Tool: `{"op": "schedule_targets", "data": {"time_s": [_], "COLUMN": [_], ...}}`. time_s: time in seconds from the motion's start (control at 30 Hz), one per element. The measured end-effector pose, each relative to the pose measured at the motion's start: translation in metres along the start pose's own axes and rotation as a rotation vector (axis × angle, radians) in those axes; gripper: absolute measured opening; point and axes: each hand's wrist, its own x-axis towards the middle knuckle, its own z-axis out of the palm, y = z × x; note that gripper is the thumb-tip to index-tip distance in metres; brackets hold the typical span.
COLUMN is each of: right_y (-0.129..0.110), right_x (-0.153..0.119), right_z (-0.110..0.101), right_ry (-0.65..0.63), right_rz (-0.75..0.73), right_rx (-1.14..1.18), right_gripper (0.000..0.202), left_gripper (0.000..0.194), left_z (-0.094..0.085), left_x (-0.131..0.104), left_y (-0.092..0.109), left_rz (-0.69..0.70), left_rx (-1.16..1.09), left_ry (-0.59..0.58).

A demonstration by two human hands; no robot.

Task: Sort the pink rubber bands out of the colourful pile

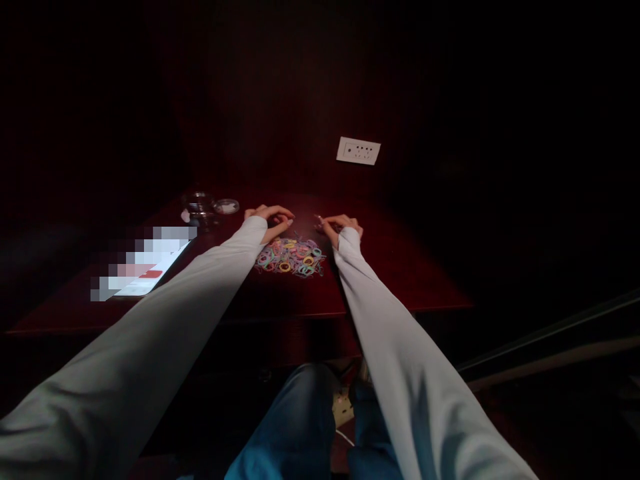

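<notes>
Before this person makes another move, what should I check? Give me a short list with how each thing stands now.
1. Coloured bands gathered on the table: ok, in one loose pile.
2. Left hand near the pile: ok, at its far left side.
3. Right hand near the pile: ok, by its far right side.
4. Whether either hand pinches a band: cannot tell, too small and dim.
5. Lit device apart from the pile: ok, off to the left.

From my remote seat I see a dark red table [410,283] bearing a loose heap of coloured bands [292,256], a lit tablet [163,262] to their left and, farther back, a clear jar [199,202] beside a lid [227,206].
</notes>
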Motion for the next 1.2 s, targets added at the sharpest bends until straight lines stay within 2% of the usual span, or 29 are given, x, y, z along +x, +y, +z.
{"op": "schedule_targets", "data": {"time_s": [0.07,0.1,0.17,0.3,0.37,0.47,0.63,0.77,1.0,1.2], "right_y": [0.006,0.008,0.012,0.01,0.008,0.004,0.002,0.003,-0.003,-0.005], "right_x": [0.003,0.004,0.005,0.005,0.004,0.004,0.004,-0.002,-0.005,-0.007], "right_z": [-0.006,-0.007,-0.007,-0.003,-0.002,-0.003,-0.007,-0.009,-0.009,-0.011], "right_ry": [0.127,0.146,0.123,0.014,-0.012,0.013,0.169,0.212,0.117,-0.118], "right_rz": [0.112,0.136,0.121,-0.024,-0.049,0.023,0.322,0.372,0.254,0.101], "right_rx": [-0.125,-0.178,-0.278,-0.445,-0.476,-0.424,-0.188,-0.047,-0.074,-0.137], "right_gripper": [0.034,0.036,0.038,0.035,0.035,0.039,0.051,0.06,0.048,0.053], "left_gripper": [0.024,0.024,0.03,0.067,0.074,0.078,0.084,0.084,0.076,0.071], "left_z": [-0.003,-0.002,0.002,0.019,0.024,0.025,0.021,0.019,0.012,0.009], "left_x": [-0.002,-0.003,-0.004,-0.005,-0.006,-0.008,-0.012,-0.01,-0.005,-0.002], "left_y": [0.003,0.003,0.001,-0.009,-0.015,-0.019,-0.013,-0.011,-0.007,-0.007], "left_rz": [-0.029,-0.045,-0.062,-0.097,-0.157,-0.208,-0.151,-0.143,-0.02,0.002], "left_rx": [0.086,0.111,0.099,-0.072,-0.073,-0.057,-0.071,-0.077,-0.043,-0.031], "left_ry": [0.035,0.032,-0.025,-0.162,-0.216,-0.263,-0.272,-0.303,-0.352,-0.183]}}
